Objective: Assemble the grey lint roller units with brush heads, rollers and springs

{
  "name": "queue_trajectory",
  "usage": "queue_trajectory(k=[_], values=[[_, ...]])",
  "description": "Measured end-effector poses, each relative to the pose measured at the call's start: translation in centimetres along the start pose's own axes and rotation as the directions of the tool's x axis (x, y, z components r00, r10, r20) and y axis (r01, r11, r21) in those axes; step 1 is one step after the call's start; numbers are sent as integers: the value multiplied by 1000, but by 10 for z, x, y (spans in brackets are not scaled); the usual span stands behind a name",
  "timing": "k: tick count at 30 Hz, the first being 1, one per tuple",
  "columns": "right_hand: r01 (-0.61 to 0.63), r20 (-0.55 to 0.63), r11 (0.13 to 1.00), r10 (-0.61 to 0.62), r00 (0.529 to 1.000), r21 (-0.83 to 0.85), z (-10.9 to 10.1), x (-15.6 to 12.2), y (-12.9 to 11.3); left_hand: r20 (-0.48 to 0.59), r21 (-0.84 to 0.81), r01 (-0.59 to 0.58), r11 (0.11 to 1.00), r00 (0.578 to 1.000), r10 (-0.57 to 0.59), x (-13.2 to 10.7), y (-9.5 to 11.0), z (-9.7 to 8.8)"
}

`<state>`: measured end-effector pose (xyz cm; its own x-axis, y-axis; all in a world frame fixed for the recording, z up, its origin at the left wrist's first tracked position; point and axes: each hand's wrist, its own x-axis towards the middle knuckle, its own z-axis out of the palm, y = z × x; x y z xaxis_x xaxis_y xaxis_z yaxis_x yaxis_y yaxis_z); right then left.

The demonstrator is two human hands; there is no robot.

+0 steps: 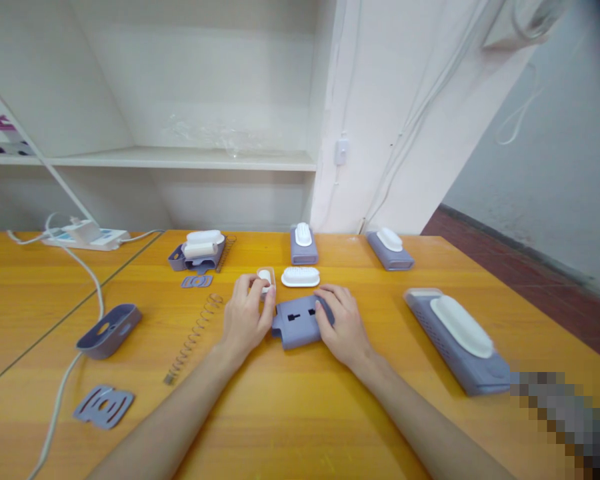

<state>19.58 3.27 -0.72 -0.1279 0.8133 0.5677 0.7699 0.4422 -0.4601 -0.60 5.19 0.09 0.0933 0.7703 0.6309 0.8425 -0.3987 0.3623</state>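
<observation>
While the right hand [346, 327] clasps the right end of the slotted purple-grey housing [300, 329], set between both hands, the left hand [245, 310] curls its fingers at a small clear-and-white part [265, 275], whether pinching it I cannot tell; a careless forward push could make the housing knock the white bristled brush head [301, 277] just beyond
</observation>
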Motion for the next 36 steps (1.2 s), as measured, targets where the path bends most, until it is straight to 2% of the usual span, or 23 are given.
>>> queue_trajectory(k=[4, 9, 18, 20, 22, 24, 26, 28, 30, 31, 33, 34, 36], values=[[-25, -14, 997, 24, 1000, -68, 1, 0, -1, 10, -3, 19, 1000, 1000, -19, 1, -4, 3], [-93, -59, 982, 84, 995, -162, 1, 0, -2, 34, -53, 149, 987, 988, -148, 4, -9, 7], [-61, -13, 988, 60, 998, -139, -1, 0, -5, 105, -4, 256, 967, 961, -254, 4, -14, 11], [-32, 5, 991, 33, 999, -133, -2, 0, -7, 90, -65, 290, 955, 955, -284, 4, -16, 12], [-4, -5, 991, 3, 1000, -133, -3, -1, -9, 21, -123, 289, 949, 957, -289, 4, -16, 12], [35, -61, 991, -43, 997, -128, -5, -3, -11, -93, -154, 206, 966, 971, -222, 3, -15, 12], [95, -140, 990, -110, 984, -107, -6, -6, -12, -216, -165, 59, 984, 972, -94, 2, -11, 11], [148, -212, 987, -159, 964, -66, -8, -9, -14, -317, -165, -102, 981, 947, 45, 0, -5, 9], [147, -258, 989, -139, 956, 11, -9, -10, -18, -377, -155, -237, 959, 911, 164, -4, 2, 7], [108, -267, 992, -85, 960, 72, -10, -9, -22, -392, -147, -294, 944, 894, 217, -6, 5, 7], [-45, -223, 970, 99, 970, 238, -12, -6, -29, -391, -124, -399, 908, 861, 325, -11, 10, 6], [-142, -158, 932, 204, 966, 332, -13, -3, -34, -374, -114, -455, 883, 843, 386, -13, 12, 6], [-302, 3, 802, 351, 936, 515, -15, 3, -41, -307, -111, -581, 806, 792, 528, -17, 14, 6]])
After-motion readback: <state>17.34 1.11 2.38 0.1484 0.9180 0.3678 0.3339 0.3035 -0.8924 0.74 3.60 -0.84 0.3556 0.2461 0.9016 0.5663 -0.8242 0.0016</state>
